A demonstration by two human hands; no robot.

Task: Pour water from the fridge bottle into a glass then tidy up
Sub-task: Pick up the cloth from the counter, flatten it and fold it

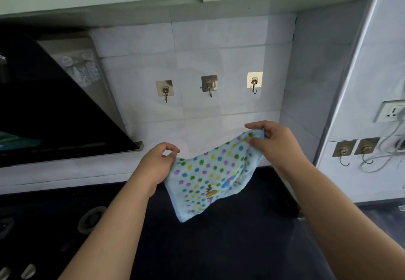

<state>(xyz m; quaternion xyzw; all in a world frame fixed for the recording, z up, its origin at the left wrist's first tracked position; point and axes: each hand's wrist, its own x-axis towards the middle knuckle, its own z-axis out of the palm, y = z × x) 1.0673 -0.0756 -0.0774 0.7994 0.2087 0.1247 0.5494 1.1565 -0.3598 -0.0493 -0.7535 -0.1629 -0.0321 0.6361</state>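
Since no bottle or glass shows, I judge I'm tidying up: the pale blue terry cloth with coloured dots [210,176] hangs between my hands, above the dark counter [230,247]. My right hand [276,141] pinches its upper corner; my left hand [157,161] pinches the other corner, lower. Next, probably, hooking it on a wall hook [210,86] above.

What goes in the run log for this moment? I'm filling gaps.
phase: tidy up | left hand: pinches light-blue polka-dot cloth | right hand: pinches its upper corner | three wall hooks: bare
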